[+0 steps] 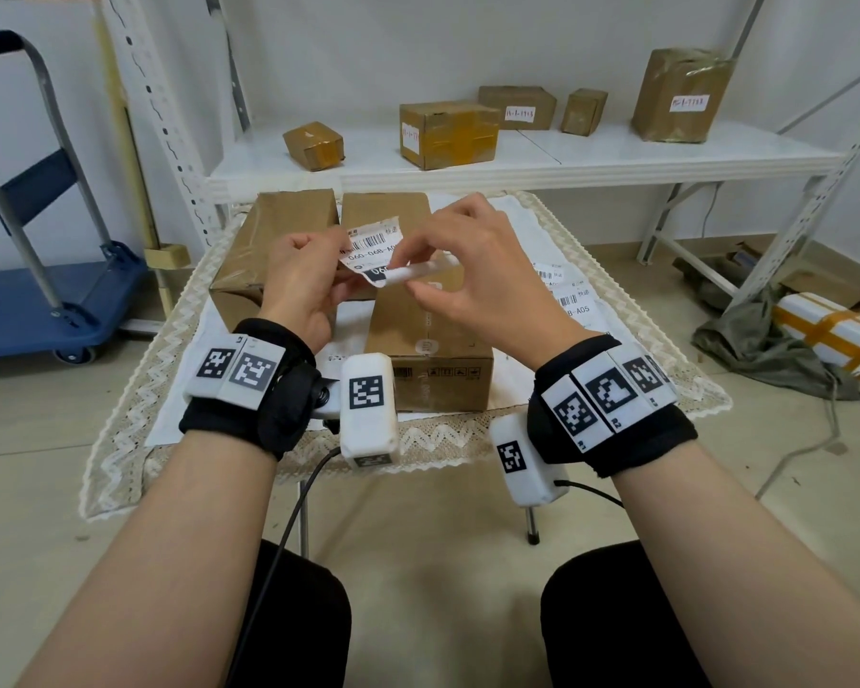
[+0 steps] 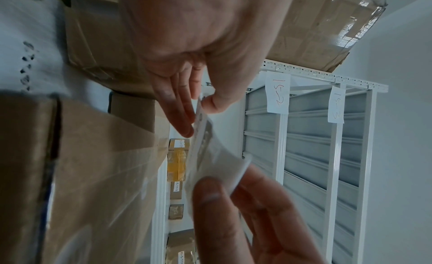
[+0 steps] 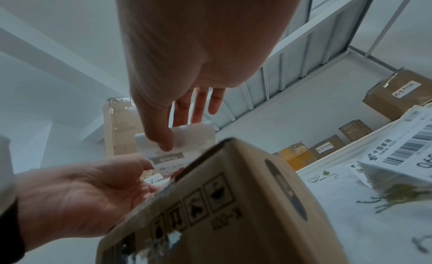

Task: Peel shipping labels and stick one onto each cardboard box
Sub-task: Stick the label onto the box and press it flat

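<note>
Both hands hold a white shipping label with a barcode in the air above two cardboard boxes. My left hand pinches the label's left side between thumb and fingers. My right hand pinches the curled backing strip at the label's lower right edge. The left box is wrapped in clear tape; the right box is plain brown and lies lengthwise towards me. In the left wrist view the label runs between the two hands. In the right wrist view the label shows behind the right box's corner.
The boxes stand on a small table with a lace-edged cloth. More labels lie on the table's right side. A white shelf behind holds several taped boxes. A blue cart stands at the left; cardboard scraps lie on the right floor.
</note>
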`<state>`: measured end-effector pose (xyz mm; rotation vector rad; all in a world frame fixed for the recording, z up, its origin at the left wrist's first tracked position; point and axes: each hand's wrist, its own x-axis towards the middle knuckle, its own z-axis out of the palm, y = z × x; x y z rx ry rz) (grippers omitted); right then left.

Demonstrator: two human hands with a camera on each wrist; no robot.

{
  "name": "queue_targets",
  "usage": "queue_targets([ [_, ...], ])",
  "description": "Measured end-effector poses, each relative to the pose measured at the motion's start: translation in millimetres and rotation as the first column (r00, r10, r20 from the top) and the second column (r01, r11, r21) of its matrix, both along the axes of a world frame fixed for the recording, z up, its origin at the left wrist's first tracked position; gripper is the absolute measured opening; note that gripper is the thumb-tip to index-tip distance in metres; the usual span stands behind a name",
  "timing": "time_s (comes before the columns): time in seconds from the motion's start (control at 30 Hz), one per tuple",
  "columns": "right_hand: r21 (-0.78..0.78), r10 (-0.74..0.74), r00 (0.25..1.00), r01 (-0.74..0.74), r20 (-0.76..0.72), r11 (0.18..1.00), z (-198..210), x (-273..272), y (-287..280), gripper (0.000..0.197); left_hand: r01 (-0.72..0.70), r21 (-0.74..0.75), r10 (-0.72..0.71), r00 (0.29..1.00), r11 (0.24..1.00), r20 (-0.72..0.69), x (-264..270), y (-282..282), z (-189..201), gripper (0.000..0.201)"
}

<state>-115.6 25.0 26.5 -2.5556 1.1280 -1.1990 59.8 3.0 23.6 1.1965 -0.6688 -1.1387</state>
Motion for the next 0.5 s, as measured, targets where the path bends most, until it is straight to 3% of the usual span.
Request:
queue_targets([
  [0.17,0.055,0.048,0.999,-0.047,-0.020,0.997,0,1,0,0.011,-0.011,-0.021,0.011,1.000,1.000,0.008,2,-5,-4,0.024],
  [0.37,0.136,0.015,0.995,-0.028,0.099,0.990,-1,1,4,0.015,-0.022,-0.048,0.024,0.999,0.999,0.042,0,-5,-7,0.030],
  [0.5,0.199,-0.010,0.978,-0.032,0.206,0.979,0,0,3,0.019,-0.030,-0.144,0.043,0.996,0.989,0.084,-5,-6,-11,0.034],
])
